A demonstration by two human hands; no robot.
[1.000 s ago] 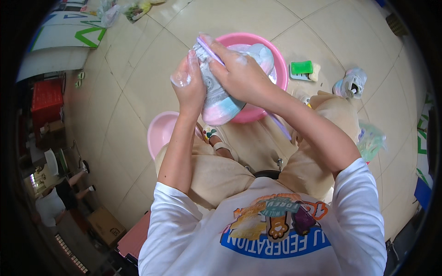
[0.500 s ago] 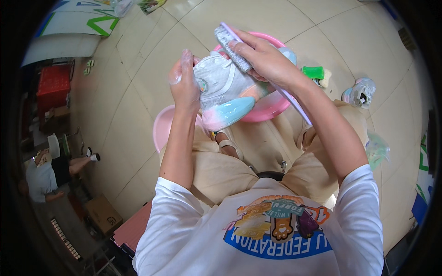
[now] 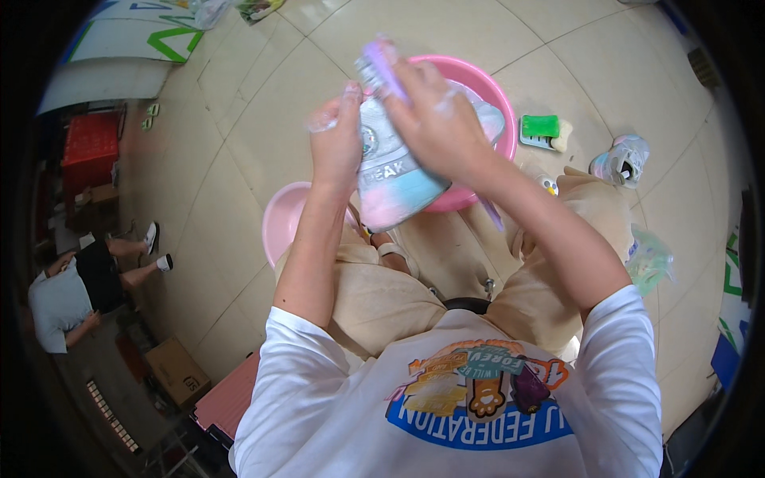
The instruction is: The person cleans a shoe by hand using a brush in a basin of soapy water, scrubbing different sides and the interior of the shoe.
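Note:
A wet white sneaker (image 3: 392, 190) with pastel pink and blue on its sole is held up over the near side of a bright pink basin (image 3: 504, 95). Fingers of my left hand (image 3: 336, 143) are closed round its ankle opening, with suds on the thumb. In my right hand (image 3: 446, 123) is a lilac-handled scrubbing brush (image 3: 384, 68), its whitish bristles against the shoe's upper edge. Motion smears the brush head, and my right hand covers the middle of the shoe. The brush handle's end sticks out below my wrist.
Right of the basin, a green block (image 3: 542, 125) lies on a small tray beside a cream piece. Farther right stands another pastel sneaker (image 3: 621, 162). A paler pink basin (image 3: 280, 219) is by my left knee. Another person (image 3: 68, 296) is at the far left, near a cardboard box (image 3: 177, 370).
My right hand and the brush have moved left and toward the ankle opening. The shoe has shifted slightly right and turned, showing more of its side. The person at far left has moved.

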